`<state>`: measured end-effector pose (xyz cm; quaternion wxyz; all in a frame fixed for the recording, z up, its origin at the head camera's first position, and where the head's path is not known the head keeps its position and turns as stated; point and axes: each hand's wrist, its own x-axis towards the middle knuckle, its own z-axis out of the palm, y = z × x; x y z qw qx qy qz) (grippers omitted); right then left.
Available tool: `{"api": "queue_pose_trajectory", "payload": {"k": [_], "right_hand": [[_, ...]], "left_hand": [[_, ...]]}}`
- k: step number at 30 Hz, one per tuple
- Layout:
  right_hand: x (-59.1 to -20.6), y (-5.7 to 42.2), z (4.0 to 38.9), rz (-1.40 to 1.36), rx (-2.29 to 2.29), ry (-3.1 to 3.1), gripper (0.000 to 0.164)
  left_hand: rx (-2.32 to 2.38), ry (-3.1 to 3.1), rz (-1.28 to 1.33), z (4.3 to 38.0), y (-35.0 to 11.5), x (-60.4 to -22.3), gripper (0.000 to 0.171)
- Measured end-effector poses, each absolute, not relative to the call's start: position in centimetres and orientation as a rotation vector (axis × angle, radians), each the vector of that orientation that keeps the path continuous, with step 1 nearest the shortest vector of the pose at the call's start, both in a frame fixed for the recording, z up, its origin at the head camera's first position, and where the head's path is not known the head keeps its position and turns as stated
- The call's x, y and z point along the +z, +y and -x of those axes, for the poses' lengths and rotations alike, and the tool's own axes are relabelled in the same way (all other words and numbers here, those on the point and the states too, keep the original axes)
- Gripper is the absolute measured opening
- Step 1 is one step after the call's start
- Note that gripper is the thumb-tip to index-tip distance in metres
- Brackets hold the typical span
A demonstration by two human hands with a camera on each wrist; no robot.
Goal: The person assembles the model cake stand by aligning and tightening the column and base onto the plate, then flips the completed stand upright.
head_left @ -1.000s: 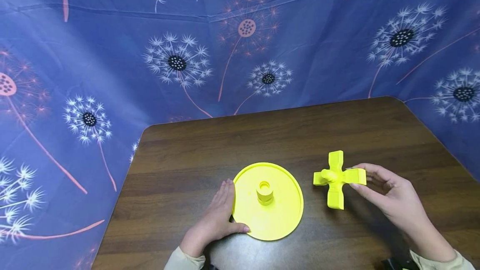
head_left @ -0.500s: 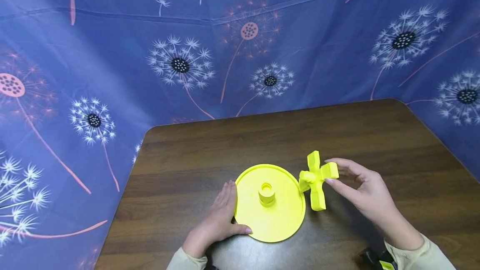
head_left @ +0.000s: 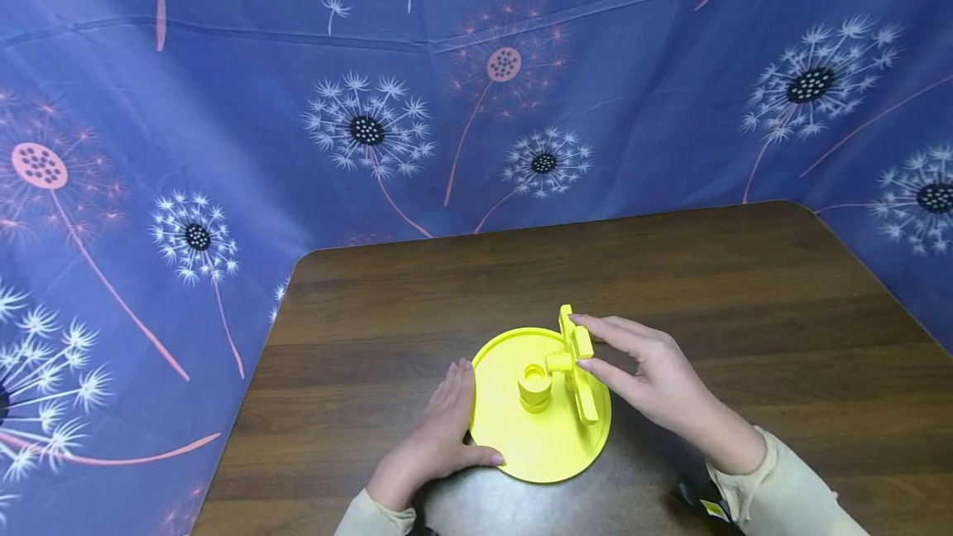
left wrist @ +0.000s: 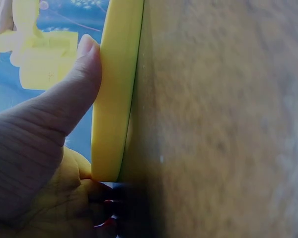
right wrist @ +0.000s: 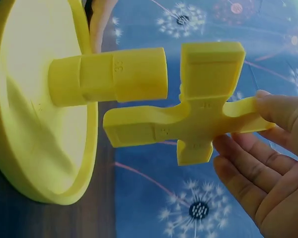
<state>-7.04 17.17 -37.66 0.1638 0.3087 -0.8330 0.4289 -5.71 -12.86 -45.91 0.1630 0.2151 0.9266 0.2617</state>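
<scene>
A yellow round base [head_left: 521,457] with a raised rim and a hollow upright post [head_left: 534,395] lies on the table. My left hand [head_left: 435,437] rests at its left edge, fingers straight along the rim, and in the left wrist view the thumb [left wrist: 84,72] presses the base's edge [left wrist: 114,99]. My right hand [head_left: 658,370] pinches one arm of a yellow cross-shaped piece [head_left: 585,399] between thumb and fingers. The cross is turned on edge over the right part of the base, its round stub [head_left: 558,361] pointing left, close to the post's top. In the right wrist view the cross [right wrist: 203,116] hides its stub.
The brown wood-grain table [head_left: 417,296] runs back to a blue dandelion-print cloth [head_left: 253,106]. A black object with a yellow label [head_left: 711,507] shows by the right sleeve [head_left: 782,486].
My right hand has carried the cross-shaped piece left, from beside the base to over it, turning it so its stub faces the post. The left hand stays on the rim.
</scene>
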Motion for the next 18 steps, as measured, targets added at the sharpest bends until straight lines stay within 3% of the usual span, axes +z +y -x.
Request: {"api": "queue_pose_trajectory", "payload": {"k": [12,16,18], "right_hand": [[-36.7,14.7,7.5,-1.196,0.819,-2.376,0.042],[-36.6,13.5,7.3,-1.252,0.622,-2.310,0.040],[-36.6,13.0,7.1,-1.260,0.542,-2.318,0.047]], "left_hand": [[0.761,2.664,-0.653,5.7,-12.9,-46.1,0.125],[0.772,2.671,-0.681,5.8,-12.9,-46.2,0.125],[0.779,2.670,-0.682,5.8,-12.9,-46.2,0.124]]}}
